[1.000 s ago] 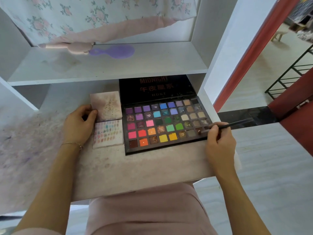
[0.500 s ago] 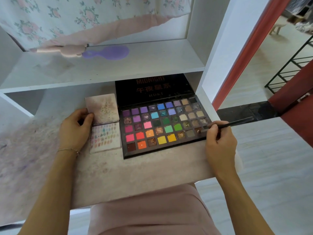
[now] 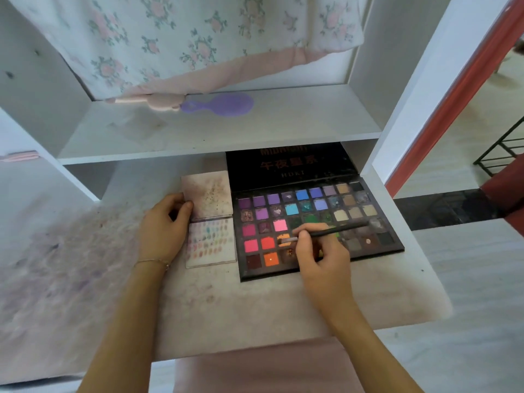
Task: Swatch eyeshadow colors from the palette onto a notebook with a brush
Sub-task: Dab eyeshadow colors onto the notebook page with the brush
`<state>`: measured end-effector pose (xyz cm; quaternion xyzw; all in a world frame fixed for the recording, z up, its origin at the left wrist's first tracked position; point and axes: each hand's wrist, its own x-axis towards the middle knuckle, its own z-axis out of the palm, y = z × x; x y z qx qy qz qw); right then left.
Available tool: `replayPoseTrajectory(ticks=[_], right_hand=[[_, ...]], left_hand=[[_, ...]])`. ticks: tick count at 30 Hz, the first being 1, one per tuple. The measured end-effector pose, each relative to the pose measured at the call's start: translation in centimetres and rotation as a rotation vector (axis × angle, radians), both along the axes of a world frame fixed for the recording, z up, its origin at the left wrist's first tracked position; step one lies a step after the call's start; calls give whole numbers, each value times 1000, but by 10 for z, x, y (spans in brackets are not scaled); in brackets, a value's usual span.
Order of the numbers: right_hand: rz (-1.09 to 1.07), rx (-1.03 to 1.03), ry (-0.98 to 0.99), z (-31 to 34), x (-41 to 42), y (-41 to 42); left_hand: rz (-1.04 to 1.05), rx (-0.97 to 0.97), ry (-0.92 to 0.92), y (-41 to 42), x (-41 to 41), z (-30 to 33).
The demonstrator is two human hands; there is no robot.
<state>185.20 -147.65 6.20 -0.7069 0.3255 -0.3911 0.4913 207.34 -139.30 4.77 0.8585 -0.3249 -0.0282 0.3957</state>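
since one second ago my right hand has travelled left across the palette, from the brown pans at its right edge to the warm colors near the middle. my fingers pinch the thin dark brush, and its pale tip lies over the orange pan; i cannot tell if the hairs really touch the powder, because the picture is a little blurred there. the handle points to the right over the darker pans.

my left hand has not moved. it rests beside the small notebook, the thumb and curled fingers holding the left edge near the fold, so the pages stay flat. the notebook lies open on the desk, just left of the palette and touching it or almost.

about progress: the lower page already has several rows of small color marks, so i judge a good part of the swatching is done. the upper page has only a dusty stain with specks. some room is left at the bottom of the lower page, and many pans remain to try.

farther back, a purple hairbrush lies on the shelf, under a flowered cloth.
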Motion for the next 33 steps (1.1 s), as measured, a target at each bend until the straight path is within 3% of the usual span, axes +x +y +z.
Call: replayPoseTrajectory(ticks=[4,12,33], right_hand=[[112,-56,1,2,30,13],[164,-197,193,-8,57,21],[204,-253,322,-12,59,21]], left_hand=[[4,-20,29,0,-1,4],[4,-30,26,1,3,1],[15,-28,23,0,6,-4]])
